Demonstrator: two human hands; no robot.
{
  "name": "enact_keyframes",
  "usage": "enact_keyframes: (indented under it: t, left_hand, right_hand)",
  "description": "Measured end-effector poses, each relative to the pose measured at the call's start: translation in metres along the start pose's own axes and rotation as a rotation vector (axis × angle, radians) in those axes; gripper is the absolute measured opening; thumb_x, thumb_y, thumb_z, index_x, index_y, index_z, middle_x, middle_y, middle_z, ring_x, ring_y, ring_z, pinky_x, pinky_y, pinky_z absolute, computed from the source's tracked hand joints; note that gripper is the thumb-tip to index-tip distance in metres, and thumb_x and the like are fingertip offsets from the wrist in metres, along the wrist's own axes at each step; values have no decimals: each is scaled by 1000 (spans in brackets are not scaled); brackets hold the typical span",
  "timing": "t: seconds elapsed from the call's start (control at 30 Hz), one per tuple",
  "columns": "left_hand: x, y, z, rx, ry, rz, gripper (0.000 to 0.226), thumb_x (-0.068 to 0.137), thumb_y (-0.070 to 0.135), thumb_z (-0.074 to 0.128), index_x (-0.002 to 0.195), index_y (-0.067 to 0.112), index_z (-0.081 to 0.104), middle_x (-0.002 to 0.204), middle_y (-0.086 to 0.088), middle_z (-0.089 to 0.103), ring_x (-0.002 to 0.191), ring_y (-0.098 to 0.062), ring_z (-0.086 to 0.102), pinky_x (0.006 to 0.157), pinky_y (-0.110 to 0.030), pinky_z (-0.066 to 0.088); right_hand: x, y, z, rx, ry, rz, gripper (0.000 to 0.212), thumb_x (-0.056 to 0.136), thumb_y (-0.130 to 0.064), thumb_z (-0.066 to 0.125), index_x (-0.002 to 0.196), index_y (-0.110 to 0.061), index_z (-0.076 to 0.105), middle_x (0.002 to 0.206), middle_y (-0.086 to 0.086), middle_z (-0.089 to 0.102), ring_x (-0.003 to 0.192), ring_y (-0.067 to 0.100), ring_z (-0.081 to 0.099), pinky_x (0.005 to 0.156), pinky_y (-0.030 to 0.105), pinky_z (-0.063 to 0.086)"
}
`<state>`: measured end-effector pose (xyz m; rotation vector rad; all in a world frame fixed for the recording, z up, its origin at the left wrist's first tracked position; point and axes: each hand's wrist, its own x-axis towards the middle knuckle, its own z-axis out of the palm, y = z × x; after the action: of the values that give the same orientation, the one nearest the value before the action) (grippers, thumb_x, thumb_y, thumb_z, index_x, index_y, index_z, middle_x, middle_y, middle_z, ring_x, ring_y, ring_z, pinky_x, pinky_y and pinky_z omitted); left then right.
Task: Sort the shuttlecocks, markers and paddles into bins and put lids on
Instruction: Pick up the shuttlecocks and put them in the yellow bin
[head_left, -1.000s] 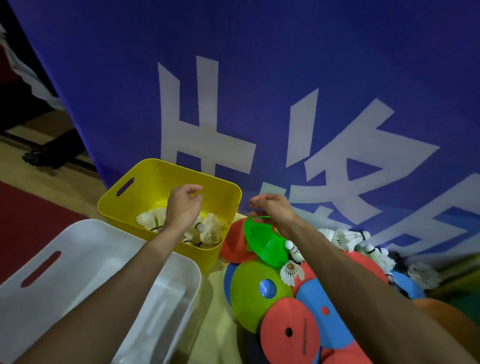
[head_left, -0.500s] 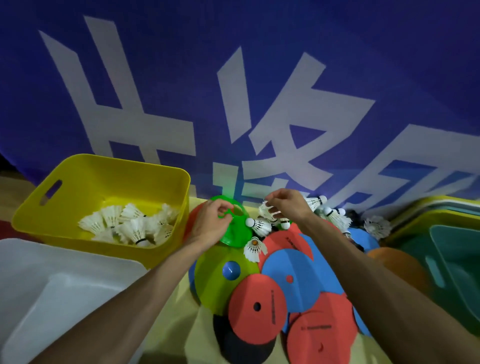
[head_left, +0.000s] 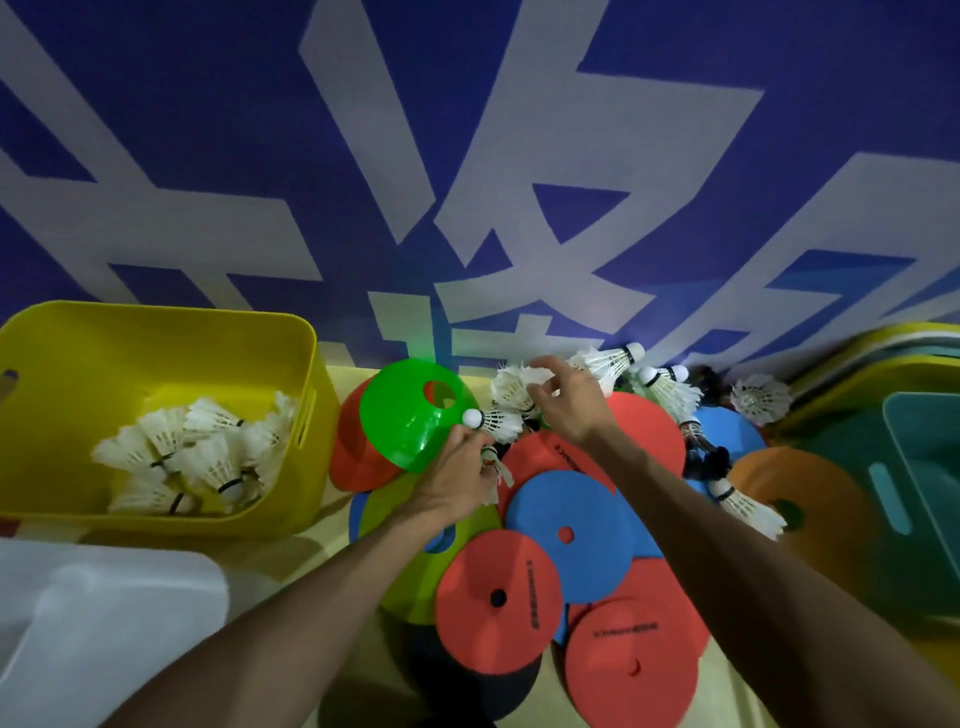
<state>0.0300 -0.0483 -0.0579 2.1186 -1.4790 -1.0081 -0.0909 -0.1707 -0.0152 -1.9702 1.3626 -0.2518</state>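
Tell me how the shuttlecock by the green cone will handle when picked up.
Probably light: the shuttlecock is thin white feathers on a small cork. The feathers look fragile; a hard squeeze may bend them. Its cone shape would likely roll in a curve.

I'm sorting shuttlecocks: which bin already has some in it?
The yellow bin at the left: white shuttlecocks lie heaped inside. The white bin and the teal bin at the right show none.

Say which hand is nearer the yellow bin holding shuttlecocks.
Left. The left hand is at the green plastic cone beside the yellow plastic bin; the right hand, farther right, pinches a white shuttlecock.
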Motion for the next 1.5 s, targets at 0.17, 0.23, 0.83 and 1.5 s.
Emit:
enact_keyframes:
  t: [0.17, 0.23, 0.83, 1.5]
  left_hand:
    - [10, -4, 16, 105, -2, -22, 32, 91, 6, 48, 122, 11, 55, 119, -10, 49, 111, -27, 51, 93, -38, 42]
    - [10, -6, 19, 116, 32, -32, 30, 91, 3, 44, 116, 11, 59, 112, -10, 53, 104, -28, 54, 87, -35, 42]
    - [-10, -8, -57, -165, 347, -71, 24, 84, 6, 62, 107, 8, 69, 101, -9, 72, 91, -19, 65, 71, -19, 43]
    - [-138, -79, -222, -438, 961, -228, 22, 88, 14, 62, 109, 8, 67, 101, -4, 66, 86, -19, 63, 67, -31, 55]
  right_hand:
    - [9, -1, 14, 31, 73, 34, 40, 91, -44, 55, 112, -12, 40, 84, 14, 67, 81, 30, 63, 70, 38, 46]
    - [12, -3, 19, -75, 76, 35, 43, 90, -43, 57, 112, -13, 36, 86, 14, 66, 81, 28, 60, 66, 34, 39]
    - [-8, -29, -1, -248, 93, -8, 43, 76, -5, 46, 117, -19, 48, 85, 10, 68, 77, 29, 60, 62, 33, 42]
    - [-42, -202, 46, 38, 67, -438, 24, 85, -10, 52, 108, -14, 60, 75, 0, 69, 67, 19, 64, 68, 37, 55]
